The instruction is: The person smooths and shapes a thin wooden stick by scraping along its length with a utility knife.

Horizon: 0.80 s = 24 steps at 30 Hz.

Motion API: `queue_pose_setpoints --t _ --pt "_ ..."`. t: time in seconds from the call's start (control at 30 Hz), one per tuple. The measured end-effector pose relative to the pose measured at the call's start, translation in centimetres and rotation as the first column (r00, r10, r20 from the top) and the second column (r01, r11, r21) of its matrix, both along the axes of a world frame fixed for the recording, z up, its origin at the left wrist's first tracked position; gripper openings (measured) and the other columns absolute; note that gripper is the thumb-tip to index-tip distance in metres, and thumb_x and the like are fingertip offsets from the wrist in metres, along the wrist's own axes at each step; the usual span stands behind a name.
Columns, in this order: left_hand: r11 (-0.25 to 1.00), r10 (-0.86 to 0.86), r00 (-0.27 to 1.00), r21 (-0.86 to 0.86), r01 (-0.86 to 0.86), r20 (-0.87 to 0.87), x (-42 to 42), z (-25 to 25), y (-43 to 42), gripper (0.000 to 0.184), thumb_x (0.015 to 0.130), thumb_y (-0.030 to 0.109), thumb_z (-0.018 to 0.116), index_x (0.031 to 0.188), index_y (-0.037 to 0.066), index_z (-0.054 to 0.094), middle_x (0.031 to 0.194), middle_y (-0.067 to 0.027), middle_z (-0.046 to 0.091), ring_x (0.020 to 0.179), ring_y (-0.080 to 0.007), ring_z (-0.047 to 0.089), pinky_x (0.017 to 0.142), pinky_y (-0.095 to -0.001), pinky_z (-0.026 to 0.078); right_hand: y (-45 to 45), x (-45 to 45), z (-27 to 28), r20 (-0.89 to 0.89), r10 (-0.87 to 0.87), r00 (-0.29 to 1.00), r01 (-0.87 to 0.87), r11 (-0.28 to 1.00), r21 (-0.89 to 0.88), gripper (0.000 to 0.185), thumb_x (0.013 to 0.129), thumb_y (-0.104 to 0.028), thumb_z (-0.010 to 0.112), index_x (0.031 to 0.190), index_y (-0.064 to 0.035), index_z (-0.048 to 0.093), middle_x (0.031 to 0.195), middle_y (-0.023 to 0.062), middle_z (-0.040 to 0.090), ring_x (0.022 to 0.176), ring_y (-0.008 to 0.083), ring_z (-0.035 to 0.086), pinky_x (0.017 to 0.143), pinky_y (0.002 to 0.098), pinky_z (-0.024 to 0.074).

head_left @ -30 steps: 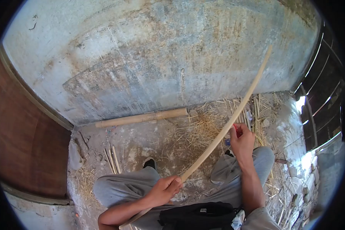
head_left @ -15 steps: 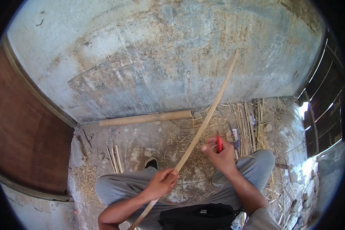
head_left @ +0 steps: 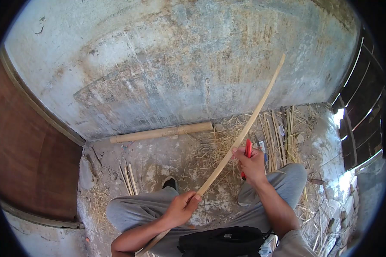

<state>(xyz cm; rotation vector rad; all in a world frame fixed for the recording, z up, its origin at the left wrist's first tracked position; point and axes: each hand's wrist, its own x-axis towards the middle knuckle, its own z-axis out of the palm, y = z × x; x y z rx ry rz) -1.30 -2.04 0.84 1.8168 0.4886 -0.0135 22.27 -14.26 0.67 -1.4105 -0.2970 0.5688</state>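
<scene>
A long, pale bamboo strip (head_left: pixel 253 117) slants from my lap up to the right, its far tip in front of the wall. My left hand (head_left: pixel 181 209) is wrapped round its lower part, above my crossed legs. In my right hand (head_left: pixel 251 166) is a red utility knife (head_left: pixel 248 148), its body sticking up between thumb and fingers. The right thumb and fingertips are at the strip's edge, seemingly touching it. I cannot make out the blade. The strip's lower end runs under my left forearm.
A thick bamboo pole (head_left: pixel 163 133) lies along the foot of the stained wall (head_left: pixel 158 73). Shavings (head_left: pixel 214 150) litter the floor, with bundled thin strips (head_left: pixel 276 137) at right and several short sticks (head_left: pixel 128 180) at left. A black bag (head_left: pixel 221 240) rests on my lap.
My right hand has come up to the strip, turning so the red knife shows more. The strip's far end has swung right. My left hand keeps its hold in nearly the same place.
</scene>
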Motion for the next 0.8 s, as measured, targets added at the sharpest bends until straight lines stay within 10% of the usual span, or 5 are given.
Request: queue_pose_setpoints --t 0.3,0.5,0.67,0.73,0.8 --pt "0.884 0.052 0.988 -0.453 -0.112 -0.143 0.4 1.3 -0.1 0.026 0.105 0.025 0.043 0.098 0.003 0.053 0.065 0.0031 0.039 0.051 -0.0038 0.031 0.045 -0.0229 0.026 -1.7 2.7 1.0 -0.196 -0.059 0.979 0.067 0.997 0.035 0.013 0.088 -0.013 0.070 0.087 -0.0006 0.068 0.061 -0.0008 0.058 0.049 0.0043 0.046 0.043 0.0232 0.0316" --pt "0.858 0.067 0.986 -0.496 -0.136 -0.156 0.4 1.3 0.0 0.026 0.105 0.027 0.042 0.097 0.004 0.051 0.064 0.0033 0.038 0.049 -0.0038 0.030 0.043 -0.0223 0.025 -3.5 6.9 0.4 -0.341 -0.407 0.847 0.503 0.821 0.270 0.013 0.088 -0.015 0.071 0.090 -0.0068 0.061 0.064 -0.0025 0.053 0.047 0.0062 0.041 0.041 0.0221 0.0316" --pt "0.791 0.088 0.974 -0.580 -0.196 -0.209 0.7 1.3 0.4 0.030 0.106 0.031 0.039 0.092 0.006 0.049 0.062 0.0031 0.037 0.044 -0.0045 0.030 0.039 -0.0229 0.025 -3.2 5.8 -0.7 0.115 -0.274 0.955 0.285 0.954 -0.096 0.029 0.088 -0.020 0.072 0.107 0.0013 0.066 0.077 0.0045 0.065 0.063 0.0066 0.055 0.058 0.0225 0.0441" --pt "0.788 0.100 0.970 -0.578 -0.214 -0.222 0.8 1.3 0.4 0.032 0.106 0.032 0.038 0.091 0.006 0.048 0.061 0.0029 0.036 0.042 -0.0049 0.030 0.037 -0.0233 0.025 -2.2 5.0 -3.2 0.661 -0.006 0.751 0.229 0.940 -0.252 0.038 0.087 -0.022 0.073 0.114 0.0043 0.065 0.082 0.0060 0.067 0.072 0.0071 0.058 0.067 0.0224 0.0458" --pt "0.798 0.101 0.968 -0.561 -0.218 -0.231 0.8 1.2 0.4 0.033 0.106 0.034 0.038 0.088 0.007 0.046 0.059 0.0026 0.035 0.040 -0.0058 0.029 0.036 -0.0238 0.024 -1.1 3.3 -2.6 0.489 -0.005 0.872 0.125 0.969 -0.212 0.040 0.087 -0.024 0.073 0.114 0.0043 0.065 0.082 0.0053 0.066 0.068 0.0063 0.055 0.063 0.0221 0.0446"
